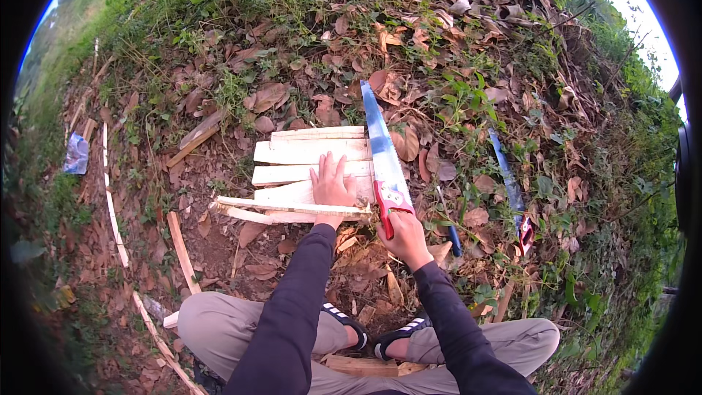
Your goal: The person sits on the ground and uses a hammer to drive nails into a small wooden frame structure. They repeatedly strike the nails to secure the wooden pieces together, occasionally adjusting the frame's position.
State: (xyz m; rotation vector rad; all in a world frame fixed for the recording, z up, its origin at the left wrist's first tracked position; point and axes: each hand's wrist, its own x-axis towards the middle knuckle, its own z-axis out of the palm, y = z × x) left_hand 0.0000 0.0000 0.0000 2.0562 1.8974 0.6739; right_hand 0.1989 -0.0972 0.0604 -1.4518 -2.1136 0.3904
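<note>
Several pale wooden boards (311,151) lie side by side on the ground in front of me. My left hand (334,186) rests flat on them with its fingers spread. Across the near boards, by my left wrist, runs a narrow wood strip (292,205) with a rough end. My right hand (406,238) is wrapped round the red handle of a hand saw (385,143). Its long blade points away from me, along the right ends of the boards. Whether the teeth touch the wood I cannot tell.
A second hand saw (506,175) lies at the right among leaves, beside a thin blue-handled tool (455,240). Loose wood strips (181,250) and a blue plastic packet (76,153) lie at the left. A wood block (362,366) sits between my legs, near my shoes.
</note>
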